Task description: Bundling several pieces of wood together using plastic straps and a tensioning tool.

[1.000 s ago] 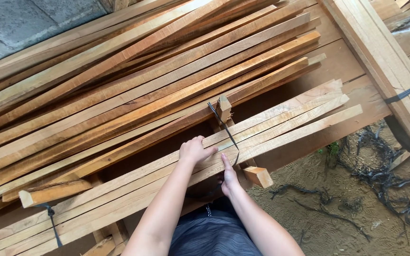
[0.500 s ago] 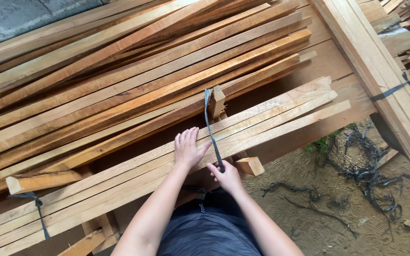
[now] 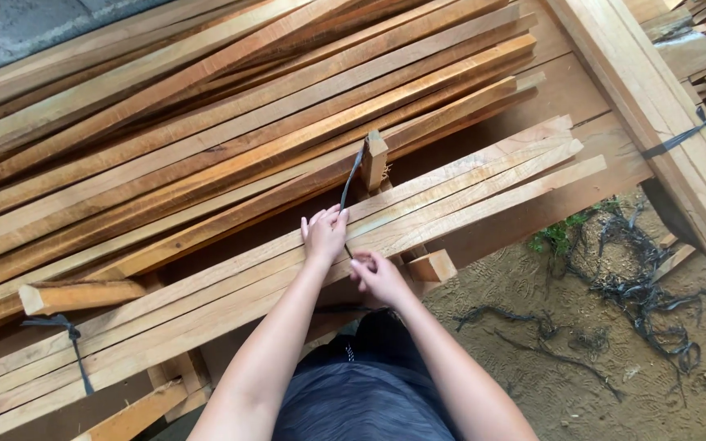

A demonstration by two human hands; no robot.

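Note:
My left hand (image 3: pixel 325 233) rests on a row of pale wooden slats (image 3: pixel 467 196) and pinches a dark plastic strap (image 3: pixel 350 180) that runs up over them toward a short upright wood block (image 3: pixel 374 160). My right hand (image 3: pixel 377 276) sits just below at the near edge of the slats, fingers curled on the strap's lower end. A stub of wood (image 3: pixel 432 266) sticks out beside my right hand. The strap's lower part is hidden by my hands.
A big pile of long reddish slats (image 3: pixel 206 122) fills the left and back. A thick strapped timber (image 3: pixel 655 106) runs along the right. Loose dark straps (image 3: pixel 639 286) lie on sandy ground at right. Another strap (image 3: pixel 75 351) binds slats at lower left.
The strap was slanting right over the slats; both hands have drawn it left. My left hand went from lying flat to pinching it, and my right hand moved up closer.

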